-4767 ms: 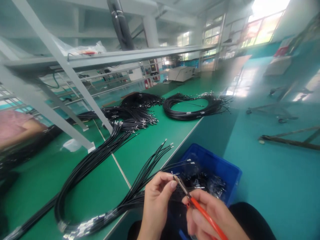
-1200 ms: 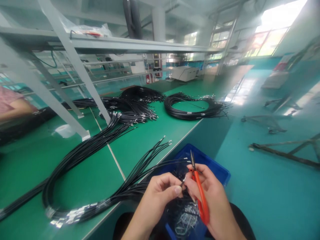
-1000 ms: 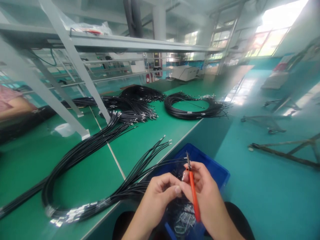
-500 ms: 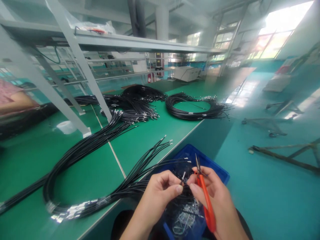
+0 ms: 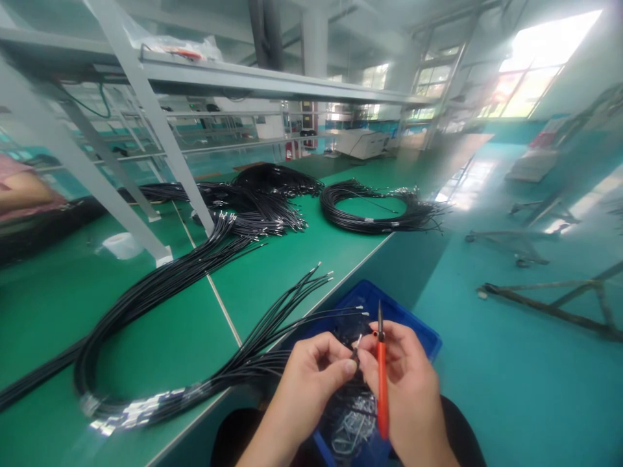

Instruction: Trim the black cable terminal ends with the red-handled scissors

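Observation:
Between thumb and forefinger, my left hand (image 5: 318, 370) pinches a black cable near its pale metal tip (image 5: 359, 341). Close against it, my right hand (image 5: 403, 370) is closed round red-handled pliers (image 5: 382, 383), whose narrow dark jaws point up and away from the cable. My right thumb and fingertip meet at the cable end; whether they grip it I cannot tell. From the left hand the bundle of black cables (image 5: 195, 394), bound with clear tape, curves over the green table. Several loose cable ends (image 5: 318, 277) fan out above my left hand.
A blue bin (image 5: 423, 327) with metal scraps (image 5: 353, 421) stands below my hands. Coiled cables (image 5: 360, 225) and a cable pile (image 5: 272, 181) lie farther along the table (image 5: 302, 256). A tape roll (image 5: 121, 245) sits by the shelf post (image 5: 160, 130). Another person's arm (image 5: 29, 191) is at far left.
My right hand has turned, so the pliers now stand nearly upright instead of slanting. It has moved slightly left, closer to my left hand. The left hand still pinches the cable.

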A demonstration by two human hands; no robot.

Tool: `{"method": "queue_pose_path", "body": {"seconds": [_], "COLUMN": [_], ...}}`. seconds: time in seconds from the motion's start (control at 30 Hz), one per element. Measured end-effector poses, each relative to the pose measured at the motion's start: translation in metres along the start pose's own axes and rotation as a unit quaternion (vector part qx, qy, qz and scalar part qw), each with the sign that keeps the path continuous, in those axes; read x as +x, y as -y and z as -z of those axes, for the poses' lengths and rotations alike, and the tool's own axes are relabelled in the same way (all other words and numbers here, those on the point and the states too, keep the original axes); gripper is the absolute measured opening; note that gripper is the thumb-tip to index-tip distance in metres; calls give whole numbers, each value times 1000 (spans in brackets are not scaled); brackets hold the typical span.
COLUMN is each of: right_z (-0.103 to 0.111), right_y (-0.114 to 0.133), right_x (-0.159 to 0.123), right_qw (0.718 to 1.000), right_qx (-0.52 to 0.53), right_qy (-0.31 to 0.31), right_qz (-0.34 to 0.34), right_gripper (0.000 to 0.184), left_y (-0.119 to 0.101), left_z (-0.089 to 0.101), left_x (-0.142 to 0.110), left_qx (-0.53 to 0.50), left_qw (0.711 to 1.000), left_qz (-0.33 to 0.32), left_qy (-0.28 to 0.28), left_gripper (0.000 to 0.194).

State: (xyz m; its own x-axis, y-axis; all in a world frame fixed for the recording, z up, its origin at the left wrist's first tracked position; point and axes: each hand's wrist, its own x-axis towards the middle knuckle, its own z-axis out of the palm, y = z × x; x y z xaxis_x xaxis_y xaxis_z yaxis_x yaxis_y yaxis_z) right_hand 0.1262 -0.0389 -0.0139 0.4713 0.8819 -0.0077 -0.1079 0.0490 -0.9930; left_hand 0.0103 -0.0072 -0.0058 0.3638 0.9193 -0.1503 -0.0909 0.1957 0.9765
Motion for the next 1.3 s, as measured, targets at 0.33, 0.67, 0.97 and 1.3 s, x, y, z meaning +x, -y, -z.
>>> {"method": "queue_pose_path", "body": {"seconds": [0.33,0.67,0.97,1.3], "right_z": [15,51,42,46], "right_y": [-1,2,4,3], "right_x": [2,11,13,19], "right_qw": [992,874,877,917], "right_qx": [-48,127,155,17], "right_qy": [117,389,386,337], "right_qz": [8,-262,-239,-214], "right_gripper": [31,22,22,24], "left_y": [-3,-8,-5,-2], "left_z": [14,17,19,17], "left_x": [1,1,-1,-1], "left_qx": [-3,-45,-10,106], "left_qw": [999,999,998,991], "left_qz": [-33,-23,-61,-75], "left_qy": [-8,8,32,-30], "left_gripper": [11,13,14,13]}}
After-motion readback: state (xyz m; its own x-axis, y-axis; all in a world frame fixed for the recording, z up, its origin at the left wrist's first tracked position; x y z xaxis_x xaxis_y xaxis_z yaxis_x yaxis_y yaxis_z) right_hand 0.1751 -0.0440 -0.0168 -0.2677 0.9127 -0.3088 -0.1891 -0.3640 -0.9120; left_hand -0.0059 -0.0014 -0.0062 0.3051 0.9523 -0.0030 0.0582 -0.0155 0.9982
